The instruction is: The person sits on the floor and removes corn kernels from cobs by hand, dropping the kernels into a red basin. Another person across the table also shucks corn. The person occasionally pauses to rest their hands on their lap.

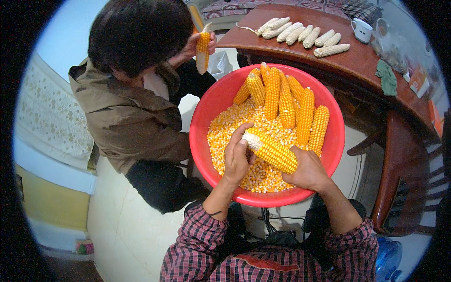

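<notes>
A yellow corn cob (275, 151) lies between my two hands, above a red plastic basin (338, 141). Its left end is bare and whitish; the rest is covered in kernels. My left hand (239, 153) has thumb and fingers around that bare end. My right hand (308, 169) grips the kernel-covered end. Loose corn kernels (225, 134) fill the bottom of the basin. Several unshelled corn cobs (271, 91) lean against its far and right wall. The palm of my left hand is partly hidden.
A co-worker (134, 105) sits at the left, holding a partly shelled cob (203, 49). Several bare cobs (294, 33) lie on a wooden table (243, 38) with a white mug (362, 31) and green cloth (386, 77). A wooden chair (391, 169) stands right; a blue plastic bottle (387, 255) is below.
</notes>
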Motion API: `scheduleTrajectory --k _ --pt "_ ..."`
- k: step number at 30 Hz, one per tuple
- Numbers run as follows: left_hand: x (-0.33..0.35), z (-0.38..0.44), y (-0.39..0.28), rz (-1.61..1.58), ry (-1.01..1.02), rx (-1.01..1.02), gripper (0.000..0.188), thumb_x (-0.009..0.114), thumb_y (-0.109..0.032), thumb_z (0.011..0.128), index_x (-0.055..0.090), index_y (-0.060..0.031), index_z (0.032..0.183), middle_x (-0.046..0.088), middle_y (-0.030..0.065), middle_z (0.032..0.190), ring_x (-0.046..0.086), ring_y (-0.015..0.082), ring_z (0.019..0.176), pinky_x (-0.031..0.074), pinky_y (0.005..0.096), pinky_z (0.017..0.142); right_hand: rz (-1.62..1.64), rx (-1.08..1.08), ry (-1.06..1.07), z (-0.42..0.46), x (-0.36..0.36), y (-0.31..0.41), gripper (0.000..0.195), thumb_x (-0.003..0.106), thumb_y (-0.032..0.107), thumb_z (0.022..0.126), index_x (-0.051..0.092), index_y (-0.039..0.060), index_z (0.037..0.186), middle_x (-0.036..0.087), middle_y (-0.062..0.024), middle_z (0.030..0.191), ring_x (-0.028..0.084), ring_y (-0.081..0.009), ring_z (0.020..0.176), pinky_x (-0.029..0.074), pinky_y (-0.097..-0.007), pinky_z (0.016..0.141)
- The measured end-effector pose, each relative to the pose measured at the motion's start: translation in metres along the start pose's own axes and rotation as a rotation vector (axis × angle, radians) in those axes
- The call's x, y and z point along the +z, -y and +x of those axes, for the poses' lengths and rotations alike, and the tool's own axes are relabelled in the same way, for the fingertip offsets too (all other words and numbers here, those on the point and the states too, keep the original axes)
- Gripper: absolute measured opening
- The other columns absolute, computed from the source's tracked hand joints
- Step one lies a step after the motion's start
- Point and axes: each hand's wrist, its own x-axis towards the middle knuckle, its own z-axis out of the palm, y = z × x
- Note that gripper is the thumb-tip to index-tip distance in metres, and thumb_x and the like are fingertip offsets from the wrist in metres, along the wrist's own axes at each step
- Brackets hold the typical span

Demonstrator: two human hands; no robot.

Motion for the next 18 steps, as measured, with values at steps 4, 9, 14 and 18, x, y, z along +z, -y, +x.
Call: scheduleTrajectory --k 4,9,14,18 --pt "-0.001 0.003 -0.003 -0.018 0.020 -0.118 0.035 0.050 -0.020 0.090 0.045 -0.0045 0.121 0.048 -0.0043 0.069 0.039 0.0032 0.052 0.032 0.0174 0.046 -0.208 0.095 -0.036 0.001 0.000 0.010 0.044 0.071 0.021 0.063 0.052 0.0026 0.098 0.063 -0.0195 0.076 0.061 -0.0366 0.077 0.047 -0.0453 0.067" --pt "-0.002 0.004 0.008 0.095 -0.015 -0.089 0.036 0.062 -0.014 0.084 0.047 -0.0053 0.116 0.048 -0.0037 0.081 0.040 0.0030 0.064 0.034 0.0170 0.055 -0.263 0.018 -0.118 0.000 0.006 0.009 0.042 0.072 0.024 0.065 0.052 0.0038 0.096 0.062 -0.0190 0.075 0.062 -0.0370 0.076 0.047 -0.0464 0.067" --pt "-0.004 0.002 0.003 -0.010 0.053 -0.135 0.038 0.058 -0.011 0.084 0.043 -0.0064 0.119 0.048 -0.0011 0.087 0.043 0.0045 0.069 0.036 0.0181 0.059 -0.250 0.052 -0.067 0.000 0.003 0.011 0.042 0.071 0.023 0.065 0.052 0.0044 0.097 0.062 -0.0196 0.075 0.062 -0.0374 0.074 0.048 -0.0465 0.067" --pt "-0.001 0.003 0.001 -0.046 0.048 -0.089 0.039 0.054 -0.013 0.084 0.042 -0.0094 0.121 0.043 -0.0049 0.062 0.037 0.0028 0.047 0.028 0.0186 0.040 -0.227 0.103 0.005 0.002 -0.003 0.013 0.042 0.070 0.020 0.064 0.052 0.0041 0.099 0.063 -0.0202 0.076 0.062 -0.0370 0.075 0.048 -0.0457 0.068"
